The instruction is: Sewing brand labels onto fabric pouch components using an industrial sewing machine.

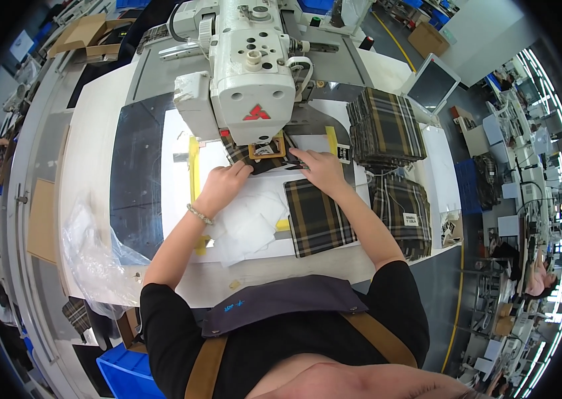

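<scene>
A dark plaid fabric piece (241, 151) lies under the head of a white sewing machine (253, 86), beneath a small yellow frame (252, 150). My left hand (226, 184) is closed at the fabric's near left edge, fingertips pressed together on it. On the right edge, my right hand (321, 170) has its fingers closed on the same cloth; a thin dark piece with pale edges shows by those fingertips, too small to make out. Several white backing sheets (244, 223) spread out near my left forearm. A flat plaid panel (317, 216) rests beside my right forearm.
A tall stack of plaid panels (387, 126) stands to the right, with a second plaid pile (400, 206) nearer me. Behind them is a tilted screen (432, 83). Clear plastic wrap (95, 256) hangs at the table's left edge, above a blue crate (128, 372).
</scene>
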`<action>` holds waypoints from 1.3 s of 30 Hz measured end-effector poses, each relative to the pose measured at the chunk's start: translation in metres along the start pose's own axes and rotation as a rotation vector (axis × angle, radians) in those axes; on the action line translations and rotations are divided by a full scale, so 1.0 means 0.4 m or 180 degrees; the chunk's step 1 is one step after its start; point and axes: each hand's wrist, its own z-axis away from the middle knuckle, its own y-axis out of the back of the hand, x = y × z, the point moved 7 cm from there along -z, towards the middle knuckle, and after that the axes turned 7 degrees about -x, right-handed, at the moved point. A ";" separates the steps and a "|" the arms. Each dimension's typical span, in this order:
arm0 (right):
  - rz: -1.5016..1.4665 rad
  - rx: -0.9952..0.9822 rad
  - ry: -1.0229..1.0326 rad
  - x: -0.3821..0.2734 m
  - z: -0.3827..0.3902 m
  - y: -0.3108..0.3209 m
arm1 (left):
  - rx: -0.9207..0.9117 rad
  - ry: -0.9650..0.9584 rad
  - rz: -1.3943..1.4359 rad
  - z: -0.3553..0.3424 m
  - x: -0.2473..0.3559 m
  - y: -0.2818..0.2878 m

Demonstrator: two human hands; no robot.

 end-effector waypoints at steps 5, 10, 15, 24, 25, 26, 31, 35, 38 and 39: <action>0.0309 0.0288 0.0691 -0.007 0.002 -0.010 | 0.0072 0.0016 0.0176 -0.006 0.002 0.005; 0.0132 0.0140 0.0363 -0.045 0.125 0.046 | 0.0022 -0.0279 0.0603 -0.005 0.062 0.036; -0.0609 -0.0318 -0.0184 -0.100 0.237 0.108 | 0.0011 -0.0966 0.0527 0.032 0.188 0.100; 0.1295 0.0325 0.0291 -0.161 0.088 0.186 | 0.0109 -0.0863 -0.0041 0.134 0.320 0.193; 0.1320 0.0345 0.0494 -0.179 0.065 0.170 | 0.0115 -0.0778 -0.0108 0.142 0.323 0.197; 0.1330 0.0306 0.0670 -0.190 0.037 0.151 | 0.0087 -0.0731 -0.0076 0.150 0.324 0.201; 0.1437 0.0273 0.1488 -0.234 -0.048 0.070 | -0.0014 -0.0537 -0.0037 0.172 0.319 0.212; 0.1541 0.0149 0.1655 -0.247 -0.061 0.031 | 0.0025 -0.0432 -0.0025 0.180 0.312 0.222; 0.1536 0.0068 0.1578 -0.245 -0.066 0.009 | 0.0083 -0.0447 -0.0032 0.179 0.309 0.223; 0.1527 0.0050 0.1545 -0.243 -0.068 0.003 | 0.0087 -0.0453 -0.0047 0.179 0.309 0.223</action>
